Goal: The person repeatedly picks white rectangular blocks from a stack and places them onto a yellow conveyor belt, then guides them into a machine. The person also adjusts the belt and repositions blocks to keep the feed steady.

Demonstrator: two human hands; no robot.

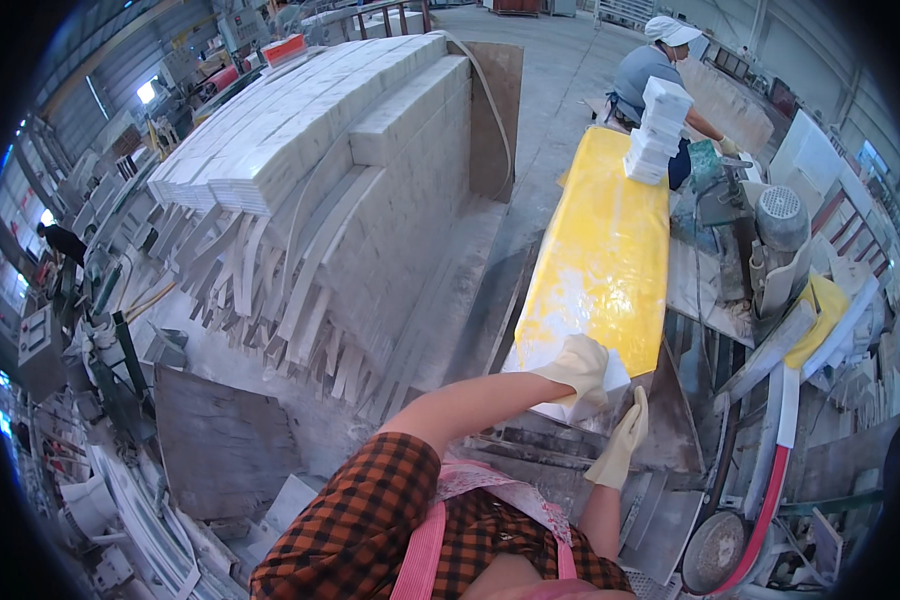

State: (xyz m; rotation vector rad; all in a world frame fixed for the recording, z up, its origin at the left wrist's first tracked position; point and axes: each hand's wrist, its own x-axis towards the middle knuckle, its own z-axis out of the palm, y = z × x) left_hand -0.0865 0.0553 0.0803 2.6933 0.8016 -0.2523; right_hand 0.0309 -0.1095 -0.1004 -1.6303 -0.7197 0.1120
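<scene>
My left hand (578, 368), in a cream glove, reaches across my body and curls over a white stone piece (615, 378) at the near end of a long bench with a yellow cover (600, 260). The undersides of its fingers are hidden. At the near right corner of the bench is my right hand (622, 440), gloved too, with its fingers stretched up beside the white piece. Whether the right fingertips touch that piece I cannot tell. White dust and wet-looking smears lie over the yellow cover near my left hand.
A neat stack of white blocks (658, 132) stands at the bench's far end, beside a crouching co-worker (650, 80). On the left rises a big pile of marble slabs (310, 120) with loose strips sticking out. A motorised machine (782, 215) and a grinding wheel (715, 552) flank the right.
</scene>
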